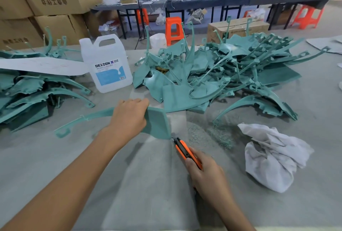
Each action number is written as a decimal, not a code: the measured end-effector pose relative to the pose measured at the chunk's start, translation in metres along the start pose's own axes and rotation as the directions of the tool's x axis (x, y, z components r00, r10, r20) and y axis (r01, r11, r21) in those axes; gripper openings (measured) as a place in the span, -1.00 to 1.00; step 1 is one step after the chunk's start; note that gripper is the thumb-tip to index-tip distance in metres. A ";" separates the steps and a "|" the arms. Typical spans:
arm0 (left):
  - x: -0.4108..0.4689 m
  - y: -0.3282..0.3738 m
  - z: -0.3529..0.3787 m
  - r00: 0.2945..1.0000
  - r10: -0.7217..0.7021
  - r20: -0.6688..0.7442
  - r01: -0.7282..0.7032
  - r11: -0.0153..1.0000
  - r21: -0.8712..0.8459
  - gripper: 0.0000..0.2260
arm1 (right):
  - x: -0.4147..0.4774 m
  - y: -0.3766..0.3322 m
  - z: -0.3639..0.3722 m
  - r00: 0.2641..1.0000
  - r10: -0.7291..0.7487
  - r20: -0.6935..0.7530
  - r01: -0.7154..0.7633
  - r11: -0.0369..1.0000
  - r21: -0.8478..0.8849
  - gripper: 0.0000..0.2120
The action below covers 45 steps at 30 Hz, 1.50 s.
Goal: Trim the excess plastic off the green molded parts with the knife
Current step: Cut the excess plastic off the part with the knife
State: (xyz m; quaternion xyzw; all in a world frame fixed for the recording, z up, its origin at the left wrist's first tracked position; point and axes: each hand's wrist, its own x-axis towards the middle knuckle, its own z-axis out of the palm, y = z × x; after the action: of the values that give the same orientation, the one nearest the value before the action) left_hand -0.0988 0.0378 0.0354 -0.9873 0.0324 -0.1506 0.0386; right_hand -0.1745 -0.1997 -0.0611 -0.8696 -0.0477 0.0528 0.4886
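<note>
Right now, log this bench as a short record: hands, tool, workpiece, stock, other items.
left hand: grips green part against the table
right hand: holds orange knife
blade: at the part's near right corner
loose pile: green parts, behind the workpiece
stack: green parts, at left
other: white jug, grey cloth, green shavings

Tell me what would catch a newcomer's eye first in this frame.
The tangled heap of green molded parts fills the far middle, with a second stack at the left edge. In front, the left hand holds one green part while the right hand grips an orange knife at its near corner. A white jug stands between the piles.
</note>
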 end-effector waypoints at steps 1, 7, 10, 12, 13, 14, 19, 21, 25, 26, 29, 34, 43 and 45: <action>0.000 0.000 0.001 1.000 0.005 -0.007 -0.005 1.000 0.000 -0.80 | 0.000 -0.002 0.000 1.000 -0.013 -0.002 0.013 1.000 -0.010 -0.65; -0.002 0.004 0.001 1.000 0.015 -0.021 -0.014 0.999 0.028 -0.82 | 0.004 -0.011 -0.008 0.998 -0.045 0.033 0.046 0.999 -0.010 -0.75; -0.004 0.004 0.002 1.000 0.005 -0.027 -0.004 1.000 0.026 -0.82 | 0.003 -0.018 -0.008 0.999 -0.040 0.009 0.039 0.996 0.085 -0.69; -0.006 0.005 0.001 1.000 0.006 -0.016 -0.006 1.000 0.026 -0.82 | 0.002 -0.025 -0.009 0.999 -0.040 -0.011 0.042 0.983 0.178 -0.58; -0.006 0.005 0.000 1.000 0.007 -0.009 -0.006 1.000 0.025 -0.83 | 0.002 -0.028 -0.011 0.999 -0.049 -0.011 0.050 0.974 0.221 -0.56; -0.007 0.005 -0.001 1.000 0.007 -0.002 -0.007 1.000 0.024 -0.83 | 0.002 -0.032 -0.013 0.998 -0.058 -0.010 0.059 0.962 0.266 -0.56; -0.010 0.004 -0.002 1.000 0.004 -0.003 -0.004 0.999 0.032 -0.81 | -0.001 -0.046 -0.025 0.997 -0.070 0.016 0.053 0.867 0.495 -0.67; -0.011 0.004 -0.001 1.000 0.006 -0.005 -0.005 1.000 0.031 -0.80 | -0.004 -0.047 -0.027 0.998 -0.053 0.032 0.026 0.830 0.558 -0.69; -0.012 0.005 -0.002 1.000 0.021 -0.006 -0.021 0.999 0.041 -0.81 | -0.007 -0.046 -0.028 0.997 -0.045 0.068 -0.007 0.782 0.623 -0.71; -0.012 0.006 -0.002 1.000 0.020 -0.007 -0.020 0.999 0.038 -0.81 | -0.008 -0.046 -0.028 0.996 -0.048 0.069 -0.006 0.782 0.623 -0.71; -0.012 0.005 -0.002 1.000 0.011 -0.012 -0.010 0.999 0.032 -0.81 | -0.007 -0.046 -0.029 0.996 -0.061 0.064 0.012 0.808 0.589 -0.70; -0.014 0.005 -0.001 1.000 0.004 -0.023 -0.003 0.999 0.034 -0.79 | -0.012 -0.055 -0.035 0.987 -0.114 0.110 0.011 0.743 0.669 -0.74; -0.019 0.005 0.000 0.999 -0.010 -0.048 0.010 1.000 0.004 -0.79 | 0.006 -0.022 -0.019 0.999 0.029 -0.044 -0.008 0.911 0.413 -0.59; -0.018 0.006 0.000 0.999 -0.016 -0.047 0.016 1.000 0.010 -0.80 | 0.005 -0.013 -0.012 1.000 -0.006 -0.005 0.007 0.977 0.214 -0.67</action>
State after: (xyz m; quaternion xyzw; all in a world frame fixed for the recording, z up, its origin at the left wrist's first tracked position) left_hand -0.1162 0.0332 0.0291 -0.9835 0.0247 -0.1742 0.0417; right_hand -0.1680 -0.2027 -0.0444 -0.8118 -0.0435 0.0539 0.5798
